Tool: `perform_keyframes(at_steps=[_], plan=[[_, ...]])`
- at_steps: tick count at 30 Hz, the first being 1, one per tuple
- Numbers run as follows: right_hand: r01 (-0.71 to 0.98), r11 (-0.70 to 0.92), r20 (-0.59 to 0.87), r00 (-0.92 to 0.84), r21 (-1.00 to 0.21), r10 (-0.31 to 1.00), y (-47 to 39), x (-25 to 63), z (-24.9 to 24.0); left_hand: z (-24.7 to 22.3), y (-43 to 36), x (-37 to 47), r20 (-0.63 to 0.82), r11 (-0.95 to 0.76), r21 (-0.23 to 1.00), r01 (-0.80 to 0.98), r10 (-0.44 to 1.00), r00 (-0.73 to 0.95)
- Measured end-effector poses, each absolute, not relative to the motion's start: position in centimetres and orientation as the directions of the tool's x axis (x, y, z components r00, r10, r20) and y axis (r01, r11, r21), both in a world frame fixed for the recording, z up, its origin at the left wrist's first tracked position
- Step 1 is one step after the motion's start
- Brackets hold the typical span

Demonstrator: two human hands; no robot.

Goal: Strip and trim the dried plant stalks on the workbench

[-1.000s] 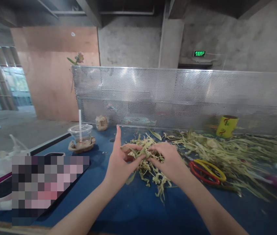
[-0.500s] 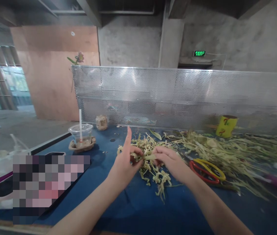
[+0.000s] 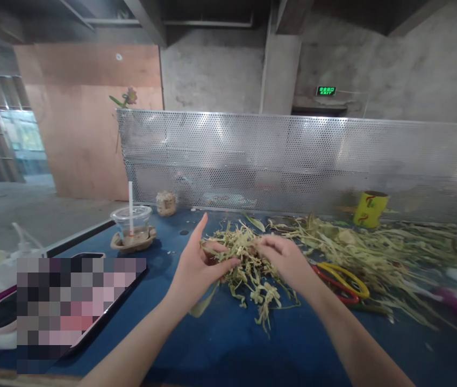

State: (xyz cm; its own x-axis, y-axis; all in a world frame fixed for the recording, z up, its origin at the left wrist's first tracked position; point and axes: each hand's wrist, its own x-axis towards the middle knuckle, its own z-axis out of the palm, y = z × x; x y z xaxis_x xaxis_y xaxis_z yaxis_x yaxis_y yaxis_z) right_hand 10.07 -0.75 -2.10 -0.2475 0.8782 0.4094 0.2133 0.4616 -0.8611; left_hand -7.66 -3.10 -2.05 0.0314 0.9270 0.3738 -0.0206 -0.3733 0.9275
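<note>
A loose heap of pale green, dried-looking plant pieces [image 3: 258, 285] lies on the blue tabletop [image 3: 212, 349] in front of me. At the heap's left side is my left hand [image 3: 200, 258], its index finger raised and its thumb stretched toward the heap; a leaf [image 3: 204, 302] hangs below the palm. My right hand [image 3: 279, 255] is over the heap's right side, fingers bent and pressed together; what they hold, if anything, is hidden. Scissors with red and yellow handles [image 3: 347, 282] lie just right of my right wrist.
Long leafy stalks [image 3: 377, 247] spread over the right side, near a yellow roll [image 3: 370, 209]. On the left are a clear cup with a straw [image 3: 131, 219] in a cardboard holder and a pixelated tablet-like object [image 3: 87, 301]. A perforated metal panel [image 3: 232, 156] stands behind.
My left hand has moved slightly left and its thumb and fingers have parted. The hands are farther apart, and a leaf now hangs under my left hand.
</note>
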Motion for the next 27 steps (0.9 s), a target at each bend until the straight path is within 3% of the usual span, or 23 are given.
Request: perform_keyframes(at_steps=[4, 8, 11, 14, 20, 24, 27], plan=[[0.12, 0.371, 0.261, -0.517, -0.921, 0.815, -1.2, 9.3, -2.7, -2.2, -3.2, -7.7, 0.292, -0.285, 0.955, -0.079, 0.949, 0.12], [0.02, 0.402, 0.307, -0.612, -0.915, 0.729, -1.1, 9.5, -3.1, -2.5, -3.2, -7.6, 0.222, -0.181, 0.966, -0.187, 0.948, 0.229], [0.048, 0.549, 0.443, -0.533, -0.835, 0.721, -1.1, 9.9, -2.6, -2.7, -3.2, -7.6, 0.204, -0.133, 0.963, -0.233, 0.927, 0.315], [0.2, 0.683, 0.54, -0.476, -0.703, 0.694, -1.4, 9.9, -2.1, -2.7, -3.1, -7.7, 0.189, -0.119, 0.971, -0.208, 0.913, 0.361], [0.386, 0.702, 0.557, -0.43, -0.598, 0.711, -1.4, 9.2, -2.4, -2.7, -3.1, -7.8, 0.285, -0.264, 0.957, -0.117, 0.925, 0.252], [0.356, 0.625, 0.443, -0.473, -0.695, 0.762, -1.2, 8.9, -2.8, -2.6, -3.2, -7.5, 0.353, -0.355, 0.935, -0.025, 0.919, 0.175], [0.307, 0.558, 0.429, -0.397, -0.771, 0.811, -1.0, 8.7, -2.8, -2.3, -3.5, -7.4, 0.347, -0.354, 0.935, 0.011, 0.921, 0.177]])
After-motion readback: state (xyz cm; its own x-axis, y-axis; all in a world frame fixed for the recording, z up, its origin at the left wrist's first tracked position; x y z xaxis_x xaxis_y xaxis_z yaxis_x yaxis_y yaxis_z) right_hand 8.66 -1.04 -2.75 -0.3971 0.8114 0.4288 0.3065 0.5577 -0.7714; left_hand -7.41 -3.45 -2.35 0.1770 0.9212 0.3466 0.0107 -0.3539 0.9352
